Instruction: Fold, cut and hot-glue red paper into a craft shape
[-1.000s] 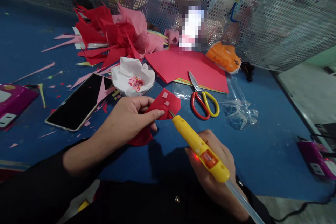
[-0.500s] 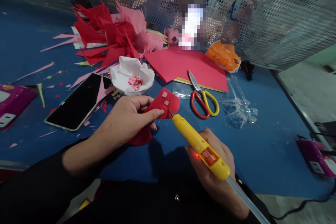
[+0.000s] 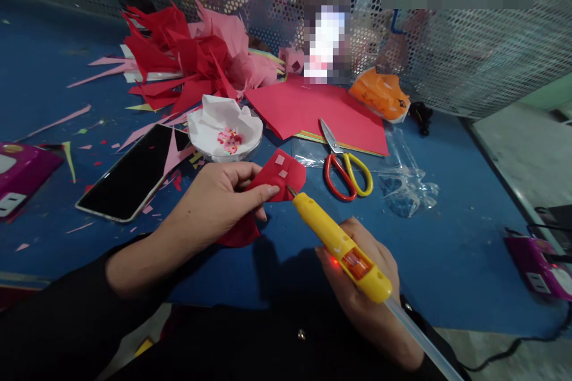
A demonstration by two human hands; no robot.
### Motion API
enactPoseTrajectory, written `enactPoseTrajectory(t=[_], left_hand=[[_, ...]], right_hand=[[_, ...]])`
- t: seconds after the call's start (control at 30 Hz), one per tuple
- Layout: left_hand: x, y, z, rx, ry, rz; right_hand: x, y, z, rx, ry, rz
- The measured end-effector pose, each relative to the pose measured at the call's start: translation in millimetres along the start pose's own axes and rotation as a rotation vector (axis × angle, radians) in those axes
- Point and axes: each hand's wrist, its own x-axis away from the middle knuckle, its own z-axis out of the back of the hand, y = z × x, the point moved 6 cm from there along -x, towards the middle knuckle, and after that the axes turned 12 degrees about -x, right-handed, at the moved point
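Note:
Between the thumb and fingers of my left hand (image 3: 227, 199) is a piece of red paper (image 3: 290, 174), which has small pale pink squares on it. More red paper (image 3: 241, 235) shows below that hand. My right hand (image 3: 366, 268) is wrapped round a yellow hot glue gun (image 3: 342, 244), with a clear glue stick (image 3: 420, 333) sticking out of its back end. A red light glows on the gun's side. Its metal nozzle is at the lower right edge of the red paper; whether the two touch I cannot tell.
Scissors (image 3: 342, 169) with red and yellow handles lie beyond the gun, near red paper sheets (image 3: 330, 110). A white paper-lined bowl (image 3: 208, 125) holds small scraps. Left are a phone (image 3: 129, 175) and a heap of red and pink offcuts (image 3: 187, 50). A perforated metal screen (image 3: 451, 53) stands behind.
Almost nothing differs. Both hands, the red paper and the glue gun stay in the same places, apart from a very slight shift of the whole view.

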Motion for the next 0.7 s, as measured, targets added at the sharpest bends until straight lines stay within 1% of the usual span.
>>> enactPoseTrajectory(t=[0.7], left_hand=[[1.0,2.0,0.2,-0.016,0.004,0.005]], right_hand=[[2.7,2.0,0.5,0.000,-0.001,-0.013]])
